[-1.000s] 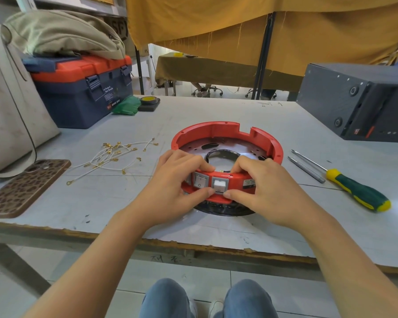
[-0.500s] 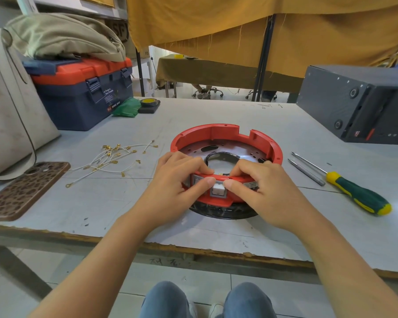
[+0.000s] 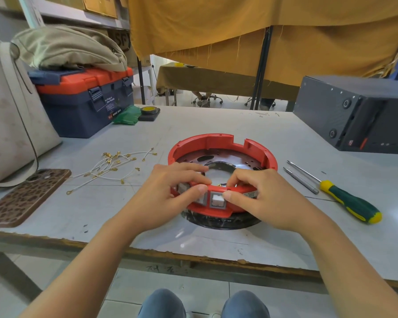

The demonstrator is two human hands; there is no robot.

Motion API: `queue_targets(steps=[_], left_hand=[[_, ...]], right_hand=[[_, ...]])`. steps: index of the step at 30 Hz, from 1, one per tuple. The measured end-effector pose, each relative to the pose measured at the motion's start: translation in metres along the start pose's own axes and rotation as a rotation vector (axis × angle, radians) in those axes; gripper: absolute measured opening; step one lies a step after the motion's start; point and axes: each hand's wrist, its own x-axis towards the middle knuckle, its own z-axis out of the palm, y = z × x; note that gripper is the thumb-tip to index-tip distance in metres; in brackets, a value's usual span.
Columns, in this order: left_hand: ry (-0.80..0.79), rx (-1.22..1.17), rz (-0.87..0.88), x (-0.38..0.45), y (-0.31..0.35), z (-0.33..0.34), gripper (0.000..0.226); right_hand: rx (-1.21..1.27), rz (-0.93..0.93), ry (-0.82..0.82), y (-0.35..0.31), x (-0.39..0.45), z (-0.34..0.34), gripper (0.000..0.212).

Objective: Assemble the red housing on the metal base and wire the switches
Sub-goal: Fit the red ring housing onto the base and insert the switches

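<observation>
While both hands pinch its near rim, red plastic ring housing (image 3: 218,143) on metal base (image 3: 223,222), left hand (image 3: 170,198) and right hand (image 3: 264,198) clamped beside square switches (image 3: 217,199), possibly seated.

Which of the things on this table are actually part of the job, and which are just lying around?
Part of the job:
- round red plastic housing, held by left hand and right hand
- metal base
- white wires with gold terminals

Lying about:
- brown patterned phone
- blue and orange toolbox
- dark grey box
</observation>
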Motion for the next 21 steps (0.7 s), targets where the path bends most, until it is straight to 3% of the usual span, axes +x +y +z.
queue_targets(steps=[5,9,11,14,16,19,21], left_hand=[[0.086,-0.078,-0.031,0.01,-0.003,-0.013,0.012],[0.158,-0.101,-0.121,0.024,-0.013,-0.018,0.014],[0.118,-0.085,-0.214,0.032,-0.021,-0.018,0.022],[0.047,-0.074,-0.368,0.047,-0.032,-0.015,0.032],[0.013,-0.089,-0.456,0.06,-0.037,-0.013,0.039],[-0.039,-0.144,-0.507,0.076,-0.041,-0.011,0.046],[-0.042,-0.137,-0.5,0.083,-0.045,-0.011,0.042]], right_hand=[[0.057,0.015,-0.035,0.002,-0.002,-0.012,0.036],[0.135,0.028,-0.086,0.003,-0.001,-0.019,0.023],[0.197,0.026,-0.001,0.007,0.002,-0.023,0.013],[0.098,0.025,0.246,0.018,0.016,-0.031,0.005],[0.0,0.078,0.286,0.031,0.031,-0.034,0.02],[-0.018,0.266,0.161,0.051,0.053,-0.035,0.049],[0.071,0.337,0.083,0.059,0.066,-0.034,0.054]])
